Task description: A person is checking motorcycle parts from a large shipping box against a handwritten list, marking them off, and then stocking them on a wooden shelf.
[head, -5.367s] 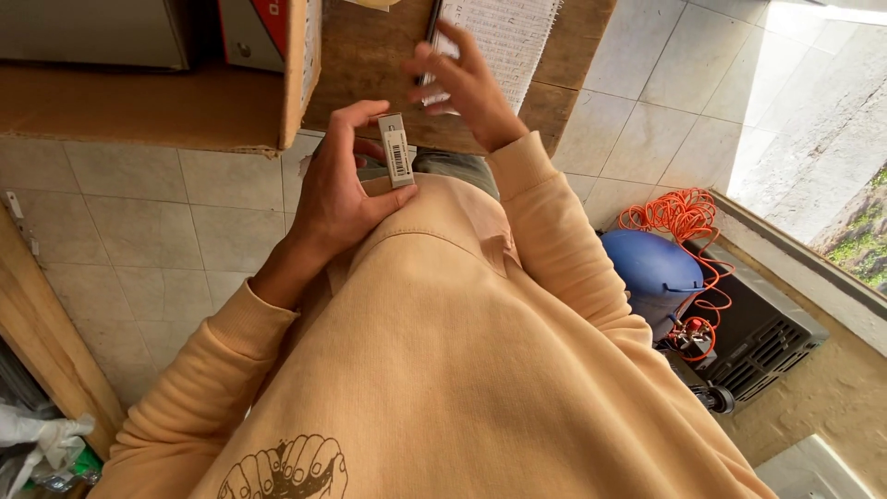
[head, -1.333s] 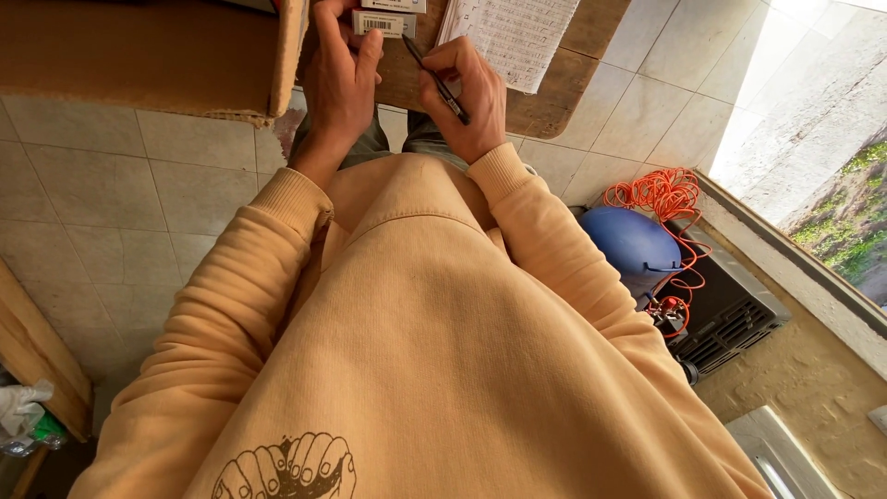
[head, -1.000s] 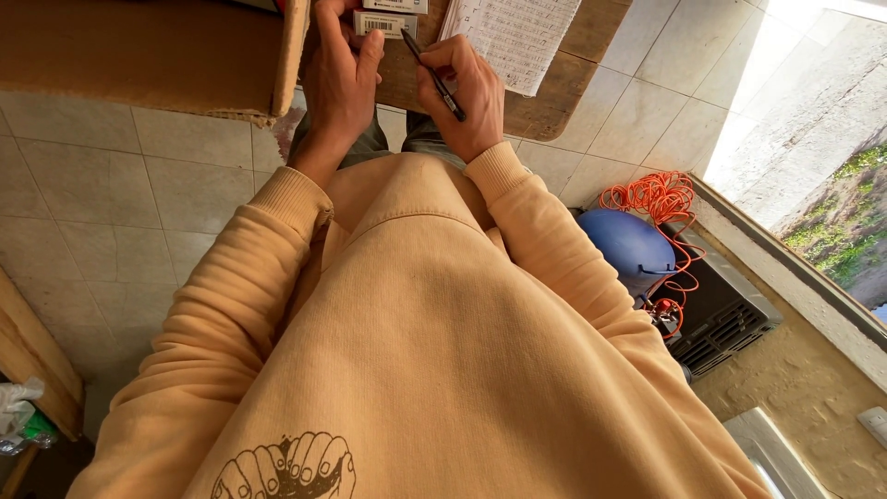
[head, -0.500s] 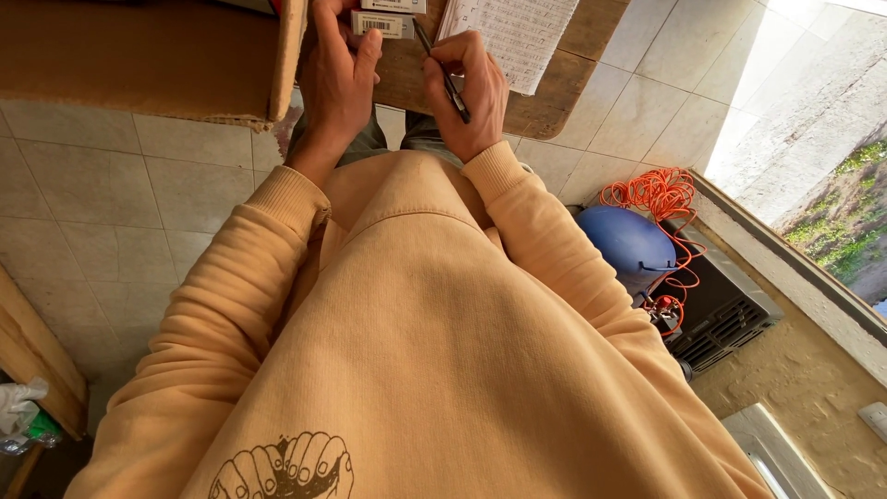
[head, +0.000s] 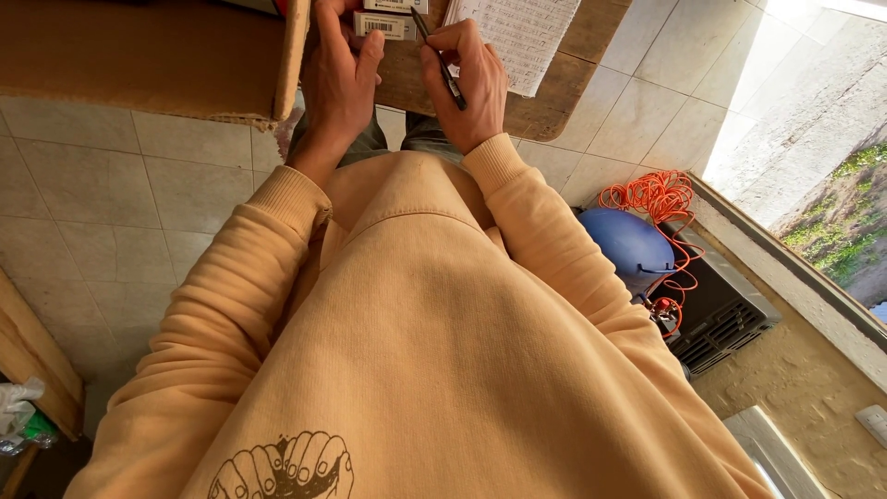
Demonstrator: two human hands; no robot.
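1. Filling the lower and middle frame: a peach sweatshirt (head: 434, 342), sleeves running up toward the top edge.
2. Resting at upper centre, just left of the middle: left hand (head: 340, 79), fingers curled over a small white labelled box (head: 383, 25) and pinning it to the wooden table (head: 564, 88); thumb and fingers closed around the box's near end.
3. Sitting just right of it: right hand (head: 467, 88), fingers pinched together on a dark pen (head: 440, 63), tip angling up-left toward the box label.
4. Doing this well, judging from the grip: keeping the box pressed flat, bracing the pen hand's heel on the table, keeping the pen tip on the label.
5. Lying at the top edge right of the hands: a printed sheet (head: 517, 32), touching the pen hand's knuckles.
6. Occupying the upper left: a cardboard box (head: 139, 55), its flap hanging beside the left wrist.
7. Spreading beneath the table: pale floor tiles (head: 92, 194).
8. Sitting at mid right: a blue helmet-like dome (head: 628, 242), a coil of orange cable (head: 661, 199) and a dark vented case (head: 721, 319); beyond, a sunlit wall edge and grass.
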